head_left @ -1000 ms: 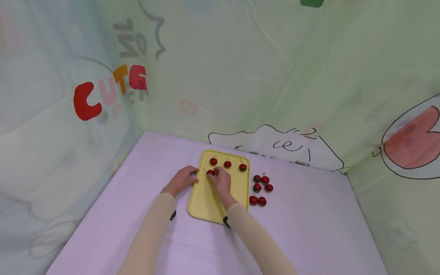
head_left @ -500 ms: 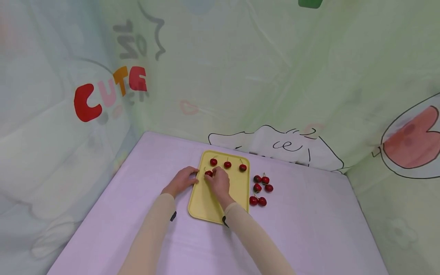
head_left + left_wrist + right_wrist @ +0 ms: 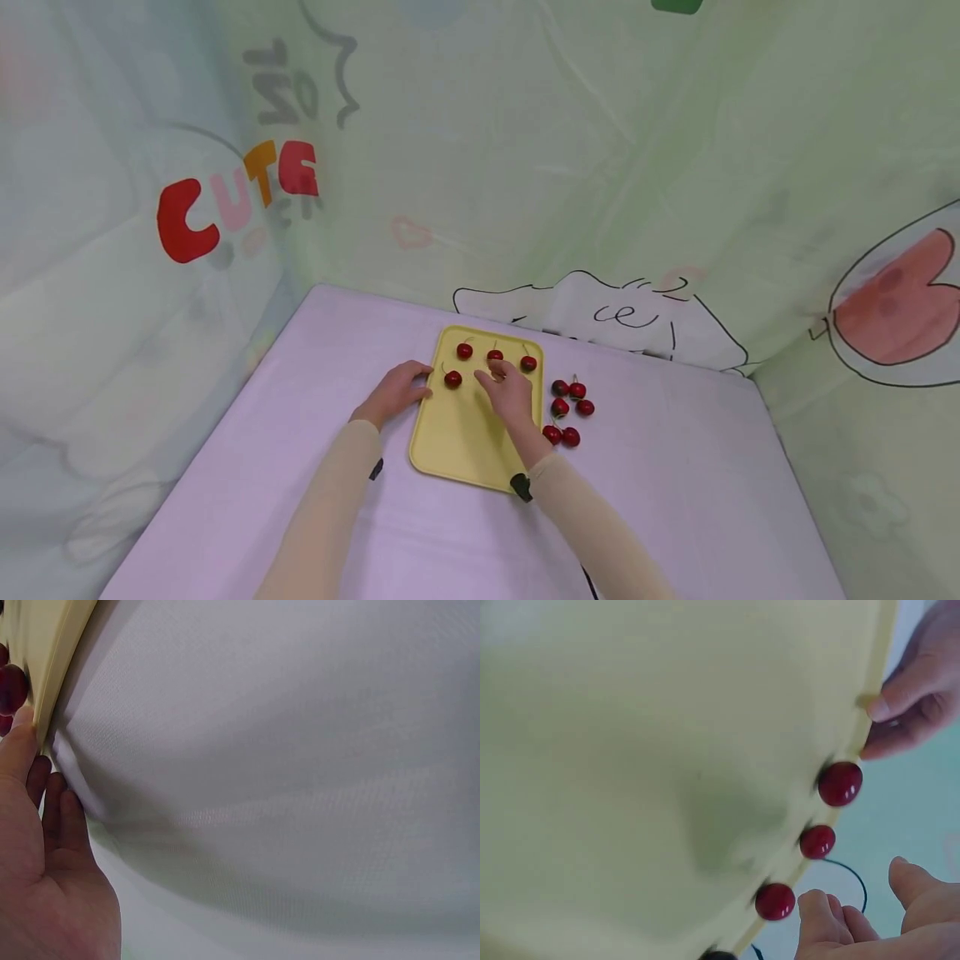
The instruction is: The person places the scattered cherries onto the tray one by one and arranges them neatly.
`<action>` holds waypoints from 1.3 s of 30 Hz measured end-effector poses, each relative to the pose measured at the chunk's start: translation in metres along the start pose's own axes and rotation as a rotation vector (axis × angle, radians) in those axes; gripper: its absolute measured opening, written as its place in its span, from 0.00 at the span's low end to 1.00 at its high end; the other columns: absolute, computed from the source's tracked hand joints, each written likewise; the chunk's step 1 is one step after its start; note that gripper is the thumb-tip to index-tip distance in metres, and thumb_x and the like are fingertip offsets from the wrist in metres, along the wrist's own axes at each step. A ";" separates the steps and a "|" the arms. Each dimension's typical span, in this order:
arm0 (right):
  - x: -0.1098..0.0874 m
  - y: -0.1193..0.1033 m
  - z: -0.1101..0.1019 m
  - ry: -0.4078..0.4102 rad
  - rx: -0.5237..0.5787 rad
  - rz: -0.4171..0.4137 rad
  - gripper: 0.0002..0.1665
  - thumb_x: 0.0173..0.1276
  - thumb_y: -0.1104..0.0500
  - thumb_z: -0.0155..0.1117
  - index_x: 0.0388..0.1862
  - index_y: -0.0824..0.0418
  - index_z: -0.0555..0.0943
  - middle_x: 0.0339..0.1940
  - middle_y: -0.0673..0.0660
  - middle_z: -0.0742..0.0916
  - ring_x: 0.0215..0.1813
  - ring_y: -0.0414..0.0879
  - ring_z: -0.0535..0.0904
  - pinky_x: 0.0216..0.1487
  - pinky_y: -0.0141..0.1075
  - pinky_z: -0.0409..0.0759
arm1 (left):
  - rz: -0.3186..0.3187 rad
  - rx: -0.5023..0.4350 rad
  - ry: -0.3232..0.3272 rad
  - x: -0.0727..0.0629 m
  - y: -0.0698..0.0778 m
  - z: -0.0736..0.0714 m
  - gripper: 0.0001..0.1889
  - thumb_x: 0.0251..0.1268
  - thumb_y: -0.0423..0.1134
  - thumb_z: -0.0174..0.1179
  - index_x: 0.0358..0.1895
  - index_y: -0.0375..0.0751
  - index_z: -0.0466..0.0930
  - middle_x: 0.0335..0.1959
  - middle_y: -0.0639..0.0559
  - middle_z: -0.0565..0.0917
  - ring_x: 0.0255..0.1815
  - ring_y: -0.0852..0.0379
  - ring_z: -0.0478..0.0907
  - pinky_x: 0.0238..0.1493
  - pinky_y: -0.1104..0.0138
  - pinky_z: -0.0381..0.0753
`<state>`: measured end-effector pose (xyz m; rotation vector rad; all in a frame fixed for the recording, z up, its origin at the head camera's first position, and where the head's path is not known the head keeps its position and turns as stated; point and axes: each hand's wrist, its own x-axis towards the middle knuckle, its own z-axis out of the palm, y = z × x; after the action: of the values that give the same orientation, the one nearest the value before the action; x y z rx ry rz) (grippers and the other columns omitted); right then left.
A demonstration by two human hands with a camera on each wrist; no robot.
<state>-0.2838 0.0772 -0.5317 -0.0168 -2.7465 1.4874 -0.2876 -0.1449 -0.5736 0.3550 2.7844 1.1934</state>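
A yellow tray (image 3: 450, 437) lies on the table. Three stemmed cherries (image 3: 465, 351) form a row along its far end, and a single cherry (image 3: 453, 379) sits in front of the leftmost one. My left hand (image 3: 393, 392) grips the tray's left edge; in the left wrist view its thumb (image 3: 22, 739) lies at the rim with the fingers on the outer side. Over the tray, just right of the single cherry, hovers my right hand (image 3: 513, 398), thumb and fingers spread apart around nothing. Its fingertips overlap the middle cherry of the row in the head view.
Several loose cherries (image 3: 560, 407) lie in a cluster on the lilac tabletop (image 3: 675, 492), close beside the tray's right edge. Printed fabric walls (image 3: 600, 167) stand along the table's back, left and right sides.
My right hand has let go of the single cherry, which stays on the tray, and has drawn back to the right with its fingers parted. The left hand keeps its place.
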 end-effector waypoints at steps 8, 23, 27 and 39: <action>-0.019 0.007 -0.048 -0.039 0.078 0.023 0.32 0.70 0.49 0.64 0.68 0.64 0.73 0.66 0.61 0.78 0.68 0.55 0.73 0.65 0.47 0.75 | -0.033 0.021 -0.017 0.002 -0.001 0.001 0.24 0.66 0.37 0.64 0.63 0.34 0.74 0.62 0.43 0.76 0.67 0.46 0.69 0.71 0.57 0.65; -0.050 0.042 -0.103 -0.011 0.073 0.117 0.41 0.70 0.45 0.62 0.76 0.59 0.63 0.74 0.57 0.69 0.74 0.48 0.64 0.66 0.38 0.71 | -0.046 0.016 -0.022 0.001 0.001 0.000 0.24 0.67 0.37 0.63 0.64 0.35 0.72 0.63 0.42 0.75 0.68 0.46 0.68 0.72 0.56 0.64; -0.056 0.052 -0.112 0.005 0.024 0.150 0.45 0.69 0.38 0.60 0.77 0.58 0.61 0.75 0.57 0.67 0.75 0.48 0.63 0.66 0.39 0.71 | -0.045 0.012 -0.030 0.001 0.003 -0.002 0.24 0.67 0.37 0.63 0.65 0.34 0.72 0.63 0.42 0.75 0.68 0.45 0.68 0.72 0.56 0.63; -0.057 0.110 -0.121 -0.052 -0.084 0.210 0.42 0.72 0.42 0.59 0.77 0.59 0.60 0.73 0.62 0.69 0.72 0.57 0.66 0.64 0.46 0.74 | -0.043 0.007 -0.030 0.002 0.002 -0.002 0.24 0.67 0.37 0.63 0.65 0.33 0.72 0.64 0.41 0.74 0.68 0.44 0.67 0.72 0.55 0.63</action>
<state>-0.2244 0.2374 -0.5589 -0.2805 -2.9256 1.4317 -0.2893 -0.1448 -0.5709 0.3092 2.7564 1.1601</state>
